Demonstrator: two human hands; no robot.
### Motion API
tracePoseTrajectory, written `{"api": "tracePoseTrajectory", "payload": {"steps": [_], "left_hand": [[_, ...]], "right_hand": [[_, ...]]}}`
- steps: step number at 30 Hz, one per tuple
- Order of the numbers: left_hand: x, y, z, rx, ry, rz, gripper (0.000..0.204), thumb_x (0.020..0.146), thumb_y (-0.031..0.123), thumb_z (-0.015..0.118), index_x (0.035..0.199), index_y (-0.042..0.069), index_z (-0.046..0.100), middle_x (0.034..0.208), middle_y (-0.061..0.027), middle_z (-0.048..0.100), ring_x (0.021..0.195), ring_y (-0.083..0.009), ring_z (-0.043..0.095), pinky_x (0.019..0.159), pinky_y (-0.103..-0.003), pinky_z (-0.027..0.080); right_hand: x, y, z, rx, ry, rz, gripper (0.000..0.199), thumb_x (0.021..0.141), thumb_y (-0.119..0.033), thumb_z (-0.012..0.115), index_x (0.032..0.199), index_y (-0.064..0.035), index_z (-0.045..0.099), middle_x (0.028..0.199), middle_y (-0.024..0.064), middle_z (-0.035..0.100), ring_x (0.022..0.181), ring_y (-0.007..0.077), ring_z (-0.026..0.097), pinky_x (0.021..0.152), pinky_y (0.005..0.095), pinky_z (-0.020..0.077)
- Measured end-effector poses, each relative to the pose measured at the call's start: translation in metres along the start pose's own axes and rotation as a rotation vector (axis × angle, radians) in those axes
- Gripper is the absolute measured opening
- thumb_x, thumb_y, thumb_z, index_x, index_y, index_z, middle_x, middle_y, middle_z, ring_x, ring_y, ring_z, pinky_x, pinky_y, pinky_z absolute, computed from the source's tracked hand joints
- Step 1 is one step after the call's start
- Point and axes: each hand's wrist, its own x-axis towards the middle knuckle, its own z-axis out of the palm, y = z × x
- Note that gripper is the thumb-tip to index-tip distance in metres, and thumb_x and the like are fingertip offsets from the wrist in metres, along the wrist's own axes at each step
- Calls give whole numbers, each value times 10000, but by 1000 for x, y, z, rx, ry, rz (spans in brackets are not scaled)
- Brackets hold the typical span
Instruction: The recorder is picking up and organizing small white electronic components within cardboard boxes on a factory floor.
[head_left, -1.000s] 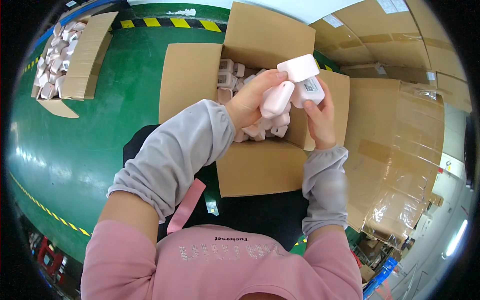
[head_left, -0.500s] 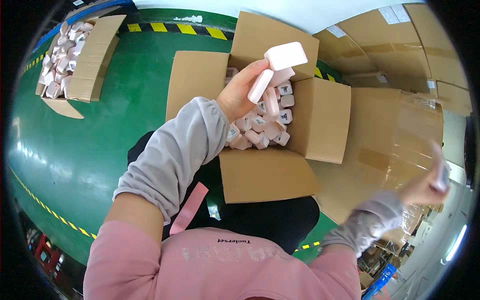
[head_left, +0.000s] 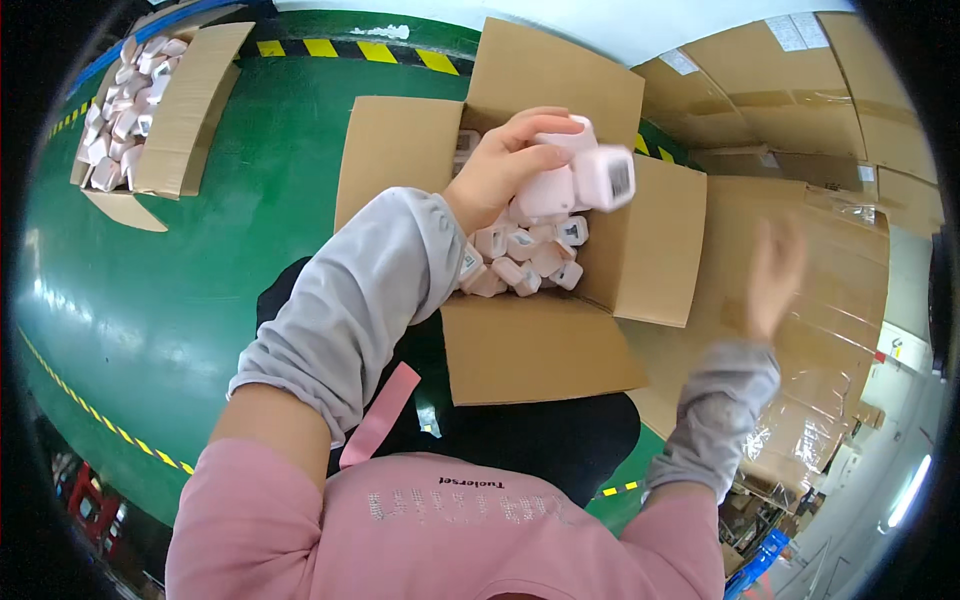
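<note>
My left hand (head_left: 510, 165) is closed around several small pale pink rounded cases (head_left: 606, 178), above an open cardboard box (head_left: 545, 350). The foremost case shows a dark patch on its end and is slightly blurred. Below the hand, many similar pink cases (head_left: 520, 275) lie jumbled in the box, some with a dark printed square on them. To the right, my right hand (head_left: 778, 270) is raised in front of large taped cartons. Motion smears its fingers, and no case can be made out in it.
At the far left, another open carton (head_left: 180, 130) is heaped with pink cases on the green floor (head_left: 280, 150). Large stacked cartons (head_left: 740, 230) stand close on the right. Black and yellow tape (head_left: 375, 52) marks the floor along the wall.
My right hand has swung from the far right inward, toward the box; the item it held there is no longer visible. My left hand has turned and tilted its cases to the right.
</note>
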Motion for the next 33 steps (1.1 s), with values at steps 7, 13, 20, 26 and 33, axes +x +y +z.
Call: {"api": "tracePoseTrajectory", "payload": {"steps": [7, 13, 20, 26, 33], "left_hand": [[18, 29, -29, 86, 563, 33, 372, 863, 261, 530, 1170, 61, 464, 1068, -78, 552, 951, -182, 541, 819, -308, 419], [19, 33, -50, -117, 652, -20, 299, 862, 217, 535, 1122, 71, 507, 1017, -63, 557, 895, -188, 542, 787, -318, 436], [10, 34, -52, -66, 543, -140, 292, 871, 239, 510, 1110, 72, 515, 981, -49, 578, 856, -161, 551, 772, -308, 438], [9, 35, -47, -56, 480, -178, 301, 866, 236, 510, 1109, 57, 511, 979, -51, 578, 849, -158, 551, 761, -296, 440], [10, 31, -44, -42, 422, -265, 280, 853, 261, 536, 1058, 71, 533, 957, -39, 582, 827, -142, 547, 763, -280, 439]], "right_hand": [[-43, 61, 161, 312, -888, 508, 363, 823, -250, 614, 1099, -18, 581, 956, 46, 628, 853, 128, 569, 739, 241, 454], [-91, 64, 262, -51, -845, 133, 731, 646, -334, 721, 1259, -45, 446, 1231, 261, 462, 1071, 364, 508, 908, 403, 417], [-88, 46, 311, -137, -844, 328, 938, 556, -461, 749, 1343, -145, 349, 1393, 235, 256, 1189, 402, 410, 995, 406, 350], [-99, 59, 319, -137, -968, 489, 1003, 496, -553, 761, 1350, -226, 350, 1308, 270, 335, 1143, 412, 435, 975, 400, 366], [-106, 64, 324, -202, -953, 399, 1100, 523, -388, 791, 1419, -209, 179, 1314, 198, 421, 1153, 351, 477, 963, 371, 401]]}}
